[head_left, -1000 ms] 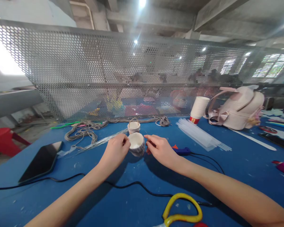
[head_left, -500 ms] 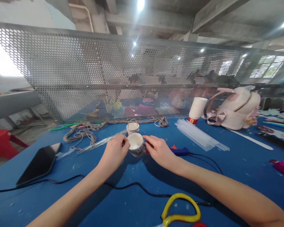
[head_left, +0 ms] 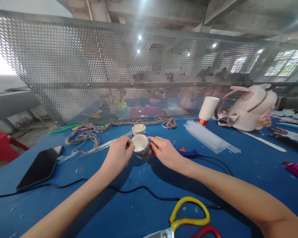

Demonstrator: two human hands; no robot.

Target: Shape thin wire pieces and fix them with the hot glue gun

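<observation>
My left hand pinches the near-left rim of a cup, thumb and fingertips closed tight on it. My right hand grips its right side, fingers curled shut against the wall. The cup is lifted just off the blue table and tilted so its white mouth faces me, with grey cord wound round its side.

It looks like light, thin paper that would crush easily, and the cord gives a rough grip. I judge it best held lightly at the rim and the wrapped wall.

Just behind the cup stands a second cup with a cord handle. Loose cord and wires lie to its left, and a phone further left. A glue gun lies right of the cup. Scissors lie nearest me.
</observation>
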